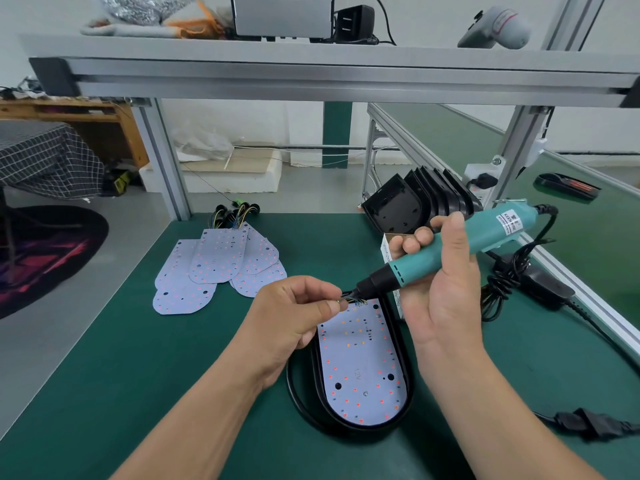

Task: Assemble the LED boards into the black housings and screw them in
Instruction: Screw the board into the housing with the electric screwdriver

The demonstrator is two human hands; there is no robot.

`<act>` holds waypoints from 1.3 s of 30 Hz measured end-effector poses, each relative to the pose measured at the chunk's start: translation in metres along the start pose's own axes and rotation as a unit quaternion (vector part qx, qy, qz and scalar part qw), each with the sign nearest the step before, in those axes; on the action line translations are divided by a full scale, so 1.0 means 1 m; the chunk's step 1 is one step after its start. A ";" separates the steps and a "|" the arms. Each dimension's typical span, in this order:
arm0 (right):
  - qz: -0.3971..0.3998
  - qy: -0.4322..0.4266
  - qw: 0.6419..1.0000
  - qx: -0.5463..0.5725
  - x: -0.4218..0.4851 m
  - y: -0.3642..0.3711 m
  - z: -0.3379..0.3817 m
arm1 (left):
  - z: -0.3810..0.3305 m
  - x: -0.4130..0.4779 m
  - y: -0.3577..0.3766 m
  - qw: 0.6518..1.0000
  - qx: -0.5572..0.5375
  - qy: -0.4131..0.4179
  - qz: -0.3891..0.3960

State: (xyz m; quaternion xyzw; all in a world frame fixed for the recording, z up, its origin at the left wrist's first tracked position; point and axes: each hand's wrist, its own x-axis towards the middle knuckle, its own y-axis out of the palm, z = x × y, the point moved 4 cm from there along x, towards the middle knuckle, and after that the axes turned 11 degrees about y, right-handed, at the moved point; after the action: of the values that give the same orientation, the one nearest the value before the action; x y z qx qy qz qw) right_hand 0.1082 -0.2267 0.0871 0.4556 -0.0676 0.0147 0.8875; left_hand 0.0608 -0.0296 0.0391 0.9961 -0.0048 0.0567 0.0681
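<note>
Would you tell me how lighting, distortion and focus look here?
Head view: soft even light, little shadow beneath the left hand pinching the wires; wide-angle distortion bows the aluminium rail; LED board sharp, glare-free; screwdriver in the right hand crisp.

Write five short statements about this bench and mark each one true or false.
1. The right hand grips the teal screwdriver. True.
2. The left hand lies flat on the mat. False: it pinches the wires at the LED board's far end.
3. The LED board sits in the black housing. True.
4. The spare boards are piled right of the housing. False: they lie to its left.
5. The screwdriver's tip points at the board's far end. True.
</note>
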 end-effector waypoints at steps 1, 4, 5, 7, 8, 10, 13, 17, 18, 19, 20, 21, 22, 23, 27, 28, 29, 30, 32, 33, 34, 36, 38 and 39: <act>-0.006 -0.001 1.000 0.001 0.000 -0.001 -0.001 | -0.001 0.000 0.000 1.000 0.006 0.010 -0.008; -0.018 0.006 1.000 -0.001 0.000 -0.003 -0.002 | -0.002 0.000 0.001 0.999 0.019 0.025 -0.007; -0.017 0.013 1.000 -0.001 0.001 -0.004 -0.001 | -0.003 0.000 0.002 0.999 0.023 0.027 0.000; -0.008 0.029 1.000 0.006 0.002 -0.006 0.000 | -0.003 -0.001 0.003 0.999 0.027 0.032 0.014; -0.002 0.035 0.999 0.009 0.003 -0.007 0.001 | -0.003 -0.001 0.003 0.999 0.029 0.032 0.020; 0.004 0.038 0.999 0.009 0.002 -0.009 0.001 | -0.002 -0.002 0.004 0.998 0.040 0.026 0.030; 0.001 0.031 0.999 0.005 0.002 -0.010 0.001 | 0.001 -0.001 0.003 0.998 0.051 0.019 0.034; -0.014 0.033 0.999 0.030 0.003 -0.013 -0.001 | 0.001 -0.001 0.004 0.998 0.040 0.016 0.036; -0.021 0.032 0.999 0.037 0.003 -0.015 -0.001 | 0.001 -0.001 0.004 0.998 0.037 0.014 0.040; -0.026 0.034 0.998 0.043 0.004 -0.016 -0.001 | 0.001 -0.001 0.005 0.998 0.036 0.011 0.044; -0.031 0.036 0.998 0.048 0.004 -0.017 -0.001 | 0.001 -0.001 0.005 0.998 0.034 0.008 0.048; -0.035 0.040 0.997 0.053 0.004 -0.018 -0.002 | 0.001 -0.001 0.005 0.998 0.030 0.005 0.053; -0.039 0.043 0.997 0.059 0.005 -0.019 -0.002 | 0.002 -0.001 0.005 0.998 0.027 0.003 0.056; -0.042 0.045 0.996 0.063 0.005 -0.020 -0.001 | 0.002 -0.001 0.005 0.998 0.023 0.001 0.054; -0.042 0.040 0.996 0.072 0.007 -0.022 0.002 | -0.005 0.006 -0.016 0.995 0.093 0.014 -0.038; -0.041 0.038 0.996 0.069 0.008 -0.022 0.003 | -0.007 0.007 -0.026 0.984 0.170 0.018 -0.058; -0.041 0.037 0.996 0.066 0.008 -0.022 0.004 | -0.008 0.008 -0.033 0.965 0.255 0.013 -0.059; -0.041 0.036 0.997 0.061 0.008 -0.022 0.004 | -0.007 0.007 -0.036 0.945 0.323 -0.002 -0.042; -0.040 0.038 0.997 0.052 0.009 -0.020 0.002 | -0.001 0.002 -0.035 0.919 0.393 -0.043 0.007; -0.039 0.038 0.997 0.046 0.009 -0.019 0.001 | 0.003 -0.001 -0.032 0.910 0.409 -0.060 0.023; -0.038 0.038 0.998 0.040 0.008 -0.019 0.000 | 0.005 -0.003 -0.029 0.907 0.414 -0.069 0.033; -0.038 0.037 0.998 0.023 0.008 -0.017 -0.003 | 0.007 -0.004 -0.023 0.909 0.409 -0.064 0.046; -0.037 0.037 0.999 0.005 0.008 -0.015 -0.006 | 0.006 -0.004 -0.020 0.914 0.400 -0.049 0.057; -0.037 0.037 0.999 -0.002 0.009 -0.014 -0.008 | 0.006 -0.005 -0.017 0.918 0.388 -0.042 0.067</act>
State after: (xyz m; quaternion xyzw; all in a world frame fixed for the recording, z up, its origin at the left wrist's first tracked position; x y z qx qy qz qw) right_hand 0.1189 -0.2288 0.0729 0.4547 -0.0178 -0.0010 0.8905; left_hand 0.0569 -0.0136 0.0306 0.9432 -0.0524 0.0165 -0.3277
